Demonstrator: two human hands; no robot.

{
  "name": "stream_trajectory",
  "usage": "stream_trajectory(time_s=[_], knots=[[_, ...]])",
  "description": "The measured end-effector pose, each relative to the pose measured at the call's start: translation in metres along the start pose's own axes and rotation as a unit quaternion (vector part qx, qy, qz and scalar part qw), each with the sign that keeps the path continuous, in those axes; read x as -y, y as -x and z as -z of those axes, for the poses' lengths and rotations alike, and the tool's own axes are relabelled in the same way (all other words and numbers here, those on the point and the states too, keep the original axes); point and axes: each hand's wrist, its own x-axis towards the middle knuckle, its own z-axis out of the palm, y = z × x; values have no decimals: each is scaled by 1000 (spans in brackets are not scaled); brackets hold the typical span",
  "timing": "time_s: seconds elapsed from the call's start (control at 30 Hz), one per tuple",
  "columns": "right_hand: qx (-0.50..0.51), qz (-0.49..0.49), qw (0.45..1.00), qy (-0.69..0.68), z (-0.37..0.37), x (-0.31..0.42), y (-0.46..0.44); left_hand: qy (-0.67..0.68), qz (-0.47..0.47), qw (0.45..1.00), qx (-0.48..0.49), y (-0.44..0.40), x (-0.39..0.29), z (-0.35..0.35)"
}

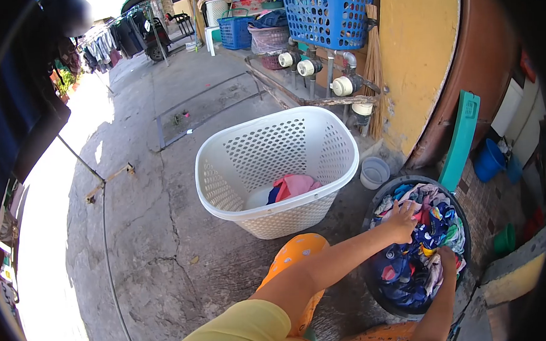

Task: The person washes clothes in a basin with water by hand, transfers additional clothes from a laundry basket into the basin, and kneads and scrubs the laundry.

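Note:
A round dark tub (pixel 372 276) full of wet-looking, many-coloured clothes (pixel 395 269) stands at the lower right. My left hand (pixel 401 222) lies over the upper left of the pile, its fingers spread and holding nothing. Lower down on the right side of the pile, my right hand (pixel 446 261) has its fingers bent into the clothes, closed on a pale piece of cloth. Left of the tub is a white perforated laundry basket (pixel 281 208) with a pink and dark blue garment (pixel 293 186) at its bottom.
A small grey bucket (pixel 374 172) stands between basket and tub. Behind them are pipes with white caps (pixel 344 86) and a tall blue basket (pixel 329 13). A green plastic piece (pixel 460 141) leans beside the tub. Clothes hang on lines (pixel 99 50) at the upper left.

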Motion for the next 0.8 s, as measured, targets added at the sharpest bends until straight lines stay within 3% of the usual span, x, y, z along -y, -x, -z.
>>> stream_trajectory(time_s=[0.03, 0.1, 0.13, 0.2, 0.37, 0.43, 0.5, 0.8], knots=[[1, 0, 1000, 0, -3, 9, 6, 4, -2, 1000, -11, 0, 2, -3], [-81, 42, 972, -217, -8, 24, 21, 3, -2, 1000, -12, 0, 2, -5], [-82, 41, 972, -217, -8, 16, 18, 2, -4, 1000, -15, -1, 1, -5], [-25, 50, 997, -58, -9, 7, 18, -5, -2, 1000, 6, -1, -1, -2], [12, 39, 996, -83, -13, 1, 22, -13, -1, 1000, 22, -1, 0, -4], [14, 29, 995, -90, -11, 3, 22, 1, -4, 1000, -23, -2, 2, -10], [41, -16, 992, -114, -9, 4, 21, -8, -4, 1000, -2, -2, 1, -8], [25, 11, 991, -134, -11, 15, 30, -2, -6, 1000, 17, 1, -3, -3]])
